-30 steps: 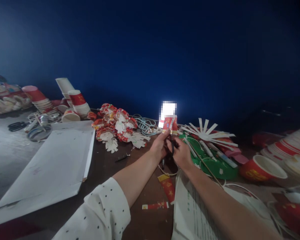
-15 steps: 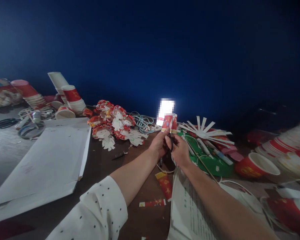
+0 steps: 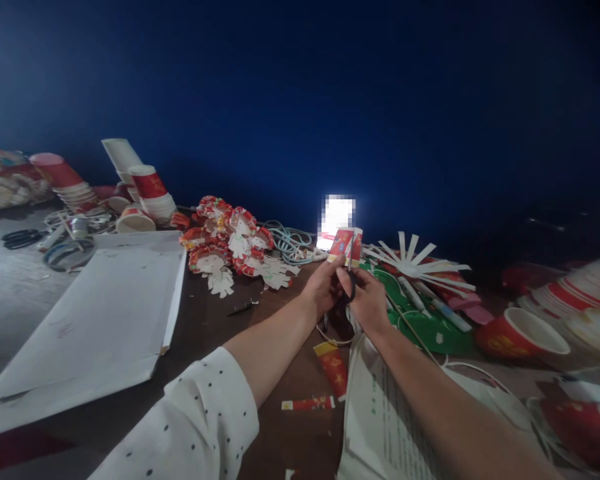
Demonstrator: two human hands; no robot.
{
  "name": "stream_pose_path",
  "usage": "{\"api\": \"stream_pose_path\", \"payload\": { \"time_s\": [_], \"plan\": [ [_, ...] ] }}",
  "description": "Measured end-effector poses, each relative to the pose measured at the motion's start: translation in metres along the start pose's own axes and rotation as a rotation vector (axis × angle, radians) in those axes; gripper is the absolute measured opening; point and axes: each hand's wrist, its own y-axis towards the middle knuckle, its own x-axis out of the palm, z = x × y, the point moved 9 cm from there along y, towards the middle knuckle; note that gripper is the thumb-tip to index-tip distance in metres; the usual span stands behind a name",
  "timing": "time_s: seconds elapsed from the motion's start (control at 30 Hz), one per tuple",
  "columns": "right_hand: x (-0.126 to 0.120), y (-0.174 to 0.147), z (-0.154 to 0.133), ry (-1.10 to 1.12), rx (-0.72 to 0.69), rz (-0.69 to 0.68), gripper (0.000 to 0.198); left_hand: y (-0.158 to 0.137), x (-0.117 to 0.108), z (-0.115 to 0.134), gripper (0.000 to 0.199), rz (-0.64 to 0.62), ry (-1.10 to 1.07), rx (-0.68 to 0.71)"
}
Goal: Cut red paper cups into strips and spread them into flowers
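Note:
Between finger and thumb, my left hand [image 3: 323, 287] pinches a red and yellow piece of paper cup [image 3: 339, 244], held up in front of a bright pixelated patch. My right hand [image 3: 368, 301] is closed on the dark handles of a pair of scissors [image 3: 351, 285]. The blades point up and lie across the right part of the red piece. Below my hands, a red cut piece [image 3: 332, 368] and a narrow red strip [image 3: 307, 403] lie on the dark table [image 3: 275, 440].
Red and white paper figures [image 3: 230, 247] are heaped left of centre. A white board [image 3: 95, 307] lies further left, with stacked paper cups [image 3: 153, 193] behind. A fringed white cup [image 3: 417, 263], a green sheet [image 3: 443, 337] and a red cup [image 3: 523, 333] sit right. Printed papers [image 3: 375, 413] lie beneath my right arm.
The whole view has shifted slightly, moving things a little to the right. The red piece now tilts more, and the scissor blades show more plainly across it. Both hands keep their hold.

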Motion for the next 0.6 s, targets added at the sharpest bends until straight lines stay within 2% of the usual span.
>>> {"api": "stream_pose_path", "payload": {
  "time_s": [0.4, 0.6],
  "plan": [
    [-0.0016, -0.0032, -0.0038, 0.045, 0.071, 0.05, 0.036, -0.001, 0.0068, 0.0016, 0.037, -0.063, 0.053, 0.001],
    [0.0004, -0.0013, 0.0045, 0.13, 0.089, 0.023, 0.037, -0.0025, 0.0039, 0.0015, 0.037, -0.021, 0.066, -0.033]
  ]
}}
